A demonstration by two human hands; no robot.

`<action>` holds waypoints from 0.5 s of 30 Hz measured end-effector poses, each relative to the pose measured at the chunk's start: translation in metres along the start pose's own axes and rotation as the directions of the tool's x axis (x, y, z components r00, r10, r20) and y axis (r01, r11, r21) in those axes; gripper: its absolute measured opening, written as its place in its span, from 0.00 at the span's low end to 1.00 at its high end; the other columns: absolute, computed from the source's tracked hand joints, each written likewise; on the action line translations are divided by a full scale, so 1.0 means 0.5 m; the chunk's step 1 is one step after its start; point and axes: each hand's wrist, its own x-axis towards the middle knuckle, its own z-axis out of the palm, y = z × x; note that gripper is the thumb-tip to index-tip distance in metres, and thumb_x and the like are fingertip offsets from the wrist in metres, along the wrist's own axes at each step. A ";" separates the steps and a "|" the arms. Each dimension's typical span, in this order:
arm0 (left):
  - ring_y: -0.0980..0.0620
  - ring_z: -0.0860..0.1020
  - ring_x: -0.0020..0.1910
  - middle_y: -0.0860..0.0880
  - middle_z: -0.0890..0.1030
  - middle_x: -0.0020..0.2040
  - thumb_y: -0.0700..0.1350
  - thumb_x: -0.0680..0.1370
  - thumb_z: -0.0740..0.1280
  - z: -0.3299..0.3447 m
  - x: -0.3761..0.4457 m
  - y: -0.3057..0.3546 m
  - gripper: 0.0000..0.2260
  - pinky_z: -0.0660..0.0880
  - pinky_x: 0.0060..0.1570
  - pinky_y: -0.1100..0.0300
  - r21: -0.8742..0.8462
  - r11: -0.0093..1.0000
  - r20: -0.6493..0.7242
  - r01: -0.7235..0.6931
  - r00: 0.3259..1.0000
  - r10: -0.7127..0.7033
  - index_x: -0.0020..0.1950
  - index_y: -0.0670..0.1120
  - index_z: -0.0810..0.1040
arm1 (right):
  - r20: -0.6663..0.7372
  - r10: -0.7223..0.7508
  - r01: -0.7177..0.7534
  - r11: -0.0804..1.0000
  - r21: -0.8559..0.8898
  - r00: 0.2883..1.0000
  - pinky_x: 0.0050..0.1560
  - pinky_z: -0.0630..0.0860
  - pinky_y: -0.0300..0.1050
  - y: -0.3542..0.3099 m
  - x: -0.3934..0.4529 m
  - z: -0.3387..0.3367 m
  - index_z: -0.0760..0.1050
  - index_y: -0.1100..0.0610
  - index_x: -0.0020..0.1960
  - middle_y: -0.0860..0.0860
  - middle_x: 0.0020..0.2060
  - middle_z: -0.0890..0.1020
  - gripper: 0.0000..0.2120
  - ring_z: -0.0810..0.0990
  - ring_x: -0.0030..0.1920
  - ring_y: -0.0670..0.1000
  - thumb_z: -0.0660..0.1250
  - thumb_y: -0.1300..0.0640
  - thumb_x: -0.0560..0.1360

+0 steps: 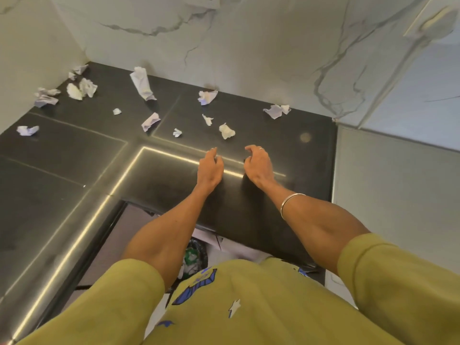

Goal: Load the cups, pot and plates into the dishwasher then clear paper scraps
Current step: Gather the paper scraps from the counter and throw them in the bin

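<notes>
Several crumpled paper scraps lie scattered on the black countertop (74, 150): a cluster in the far left corner (82, 88), a tall piece (142, 83), one by the wall (207, 97), one at the right (276, 111) and a small white one (226, 131) closest to my hands. My left hand (210, 166) and my right hand (257, 163) hover side by side over the counter, fingers loosely curled, holding nothing. No cups, pot, plates or dishwasher are in view.
A marble wall (249, 46) backs the counter, with a grey cabinet side (398, 175) at the right. Below the counter's front edge, a bin with a black liner (196, 255) shows rubbish between my arms.
</notes>
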 end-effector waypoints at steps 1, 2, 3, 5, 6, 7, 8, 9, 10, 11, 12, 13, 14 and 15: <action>0.41 0.78 0.59 0.39 0.81 0.58 0.48 0.78 0.54 0.014 0.014 0.006 0.25 0.72 0.64 0.47 -0.001 1.000 0.017 -0.004 1.000 0.004 0.75 0.45 0.67 | -0.009 0.005 -0.005 1.000 -0.007 1.000 0.60 0.75 0.47 0.006 0.014 -0.008 0.75 0.57 0.65 0.54 0.59 0.79 0.22 0.78 0.59 0.55 0.59 0.65 0.73; 0.41 0.78 0.59 0.38 0.80 0.59 0.49 0.77 0.54 0.028 0.027 0.011 0.26 0.73 0.64 0.46 0.001 1.000 0.033 -0.014 0.999 0.014 0.75 0.44 0.66 | -0.017 0.013 -0.014 1.000 -0.014 1.000 0.60 0.74 0.47 0.011 0.027 -0.015 0.75 0.57 0.66 0.54 0.60 0.79 0.22 0.78 0.60 0.55 0.59 0.65 0.73; 0.41 0.78 0.59 0.39 0.80 0.60 0.49 0.77 0.54 0.040 0.038 0.017 0.26 0.73 0.63 0.46 0.004 1.000 0.046 -0.031 0.998 0.030 0.75 0.44 0.67 | -0.019 0.025 -0.026 1.000 -0.018 1.000 0.60 0.74 0.47 0.015 0.038 -0.019 0.75 0.57 0.67 0.54 0.61 0.78 0.22 0.77 0.61 0.55 0.59 0.65 0.74; 0.43 0.79 0.54 0.41 0.81 0.57 0.48 0.78 0.54 0.060 0.056 0.030 0.24 0.75 0.59 0.47 0.006 0.998 0.073 -0.067 0.995 0.066 0.74 0.44 0.68 | -0.008 0.059 -0.059 0.998 -0.019 0.998 0.63 0.72 0.47 0.023 0.060 -0.026 0.72 0.57 0.69 0.54 0.65 0.76 0.24 0.75 0.65 0.55 0.59 0.65 0.74; 0.44 0.79 0.50 0.44 0.82 0.52 0.47 0.78 0.55 0.067 0.063 0.041 0.22 0.76 0.54 0.48 0.010 0.996 0.090 -0.089 0.992 0.088 0.72 0.44 0.69 | 0.000 0.080 -0.080 0.997 -0.018 0.997 0.66 0.71 0.48 0.026 0.070 -0.030 0.71 0.57 0.71 0.54 0.67 0.75 0.25 0.74 0.67 0.55 0.59 0.64 0.75; 0.46 0.79 0.46 0.46 0.81 0.48 0.46 0.79 0.55 0.072 0.073 0.050 0.20 0.76 0.50 0.48 0.017 0.993 0.106 -0.114 0.988 0.112 0.70 0.45 0.70 | 0.005 0.103 -0.103 0.995 -0.015 0.995 0.68 0.71 0.48 0.029 0.082 -0.035 0.69 0.57 0.73 0.55 0.69 0.74 0.25 0.73 0.69 0.55 0.59 0.63 0.76; 0.47 0.79 0.44 0.47 0.81 0.46 0.45 0.79 0.56 0.078 0.085 0.059 0.19 0.77 0.49 0.48 0.024 0.991 0.125 -0.131 0.984 0.127 0.69 0.46 0.70 | 0.006 0.122 -0.122 0.992 -0.012 0.992 0.69 0.70 0.49 0.033 0.092 -0.039 0.67 0.57 0.74 0.55 0.71 0.73 0.26 0.72 0.70 0.55 0.60 0.63 0.76; 0.47 0.79 0.45 0.47 0.81 0.48 0.45 0.79 0.56 0.085 0.098 0.067 0.19 0.77 0.50 0.49 0.030 0.989 0.144 -0.144 0.980 0.139 0.70 0.47 0.69 | 0.005 0.136 -0.136 0.991 -0.010 0.991 0.70 0.69 0.49 0.038 0.102 -0.043 0.66 0.57 0.75 0.55 0.71 0.72 0.26 0.71 0.71 0.56 0.60 0.62 0.77; 0.47 0.79 0.51 0.45 0.81 0.54 0.45 0.80 0.56 0.090 0.110 0.078 0.20 0.76 0.54 0.51 0.041 0.987 0.164 -0.153 0.976 0.144 0.72 0.46 0.68 | 0.001 0.149 -0.149 0.989 -0.009 0.989 0.71 0.69 0.49 0.043 0.111 -0.048 0.66 0.58 0.75 0.56 0.72 0.71 0.26 0.70 0.71 0.56 0.60 0.62 0.77; 0.46 0.78 0.58 0.44 0.79 0.62 0.44 0.80 0.57 0.098 0.126 0.086 0.21 0.74 0.60 0.52 0.054 0.984 0.180 -0.171 0.971 0.159 0.74 0.45 0.67 | -0.009 0.164 -0.164 0.986 -0.006 0.986 0.71 0.68 0.49 0.049 0.120 -0.053 0.65 0.58 0.75 0.56 0.72 0.71 0.26 0.70 0.72 0.56 0.60 0.62 0.77; 0.45 0.74 0.65 0.43 0.75 0.68 0.44 0.81 0.57 0.105 0.142 0.097 0.22 0.71 0.66 0.51 0.069 0.979 0.199 -0.194 0.964 0.177 0.75 0.43 0.66 | -0.023 0.183 -0.183 0.983 0.000 0.983 0.71 0.67 0.49 0.055 0.128 -0.059 0.65 0.59 0.75 0.56 0.72 0.71 0.26 0.69 0.72 0.56 0.60 0.62 0.78; 0.45 0.72 0.69 0.43 0.73 0.71 0.43 0.81 0.57 0.114 0.156 0.108 0.22 0.68 0.70 0.51 0.078 0.974 0.218 -0.215 0.957 0.193 0.75 0.42 0.66 | -0.035 0.204 -0.204 0.979 0.006 0.978 0.72 0.67 0.49 0.062 0.137 -0.064 0.65 0.59 0.75 0.56 0.72 0.70 0.26 0.68 0.73 0.55 0.60 0.63 0.77; 0.44 0.72 0.69 0.43 0.73 0.71 0.43 0.80 0.57 0.124 0.171 0.119 0.22 0.67 0.71 0.50 0.085 0.970 0.240 -0.229 0.949 0.203 0.75 0.42 0.67 | -0.043 0.223 -0.223 0.975 0.012 0.974 0.72 0.66 0.49 0.071 0.147 -0.068 0.65 0.59 0.75 0.56 0.73 0.70 0.26 0.68 0.73 0.55 0.61 0.63 0.78; 0.44 0.74 0.67 0.42 0.75 0.69 0.42 0.80 0.58 0.134 0.187 0.129 0.22 0.69 0.70 0.50 0.095 0.966 0.259 -0.240 0.943 0.209 0.74 0.42 0.68 | -0.051 0.240 -0.239 0.971 0.016 0.970 0.72 0.66 0.49 0.080 0.157 -0.071 0.65 0.59 0.76 0.56 0.73 0.69 0.26 0.67 0.73 0.55 0.61 0.63 0.78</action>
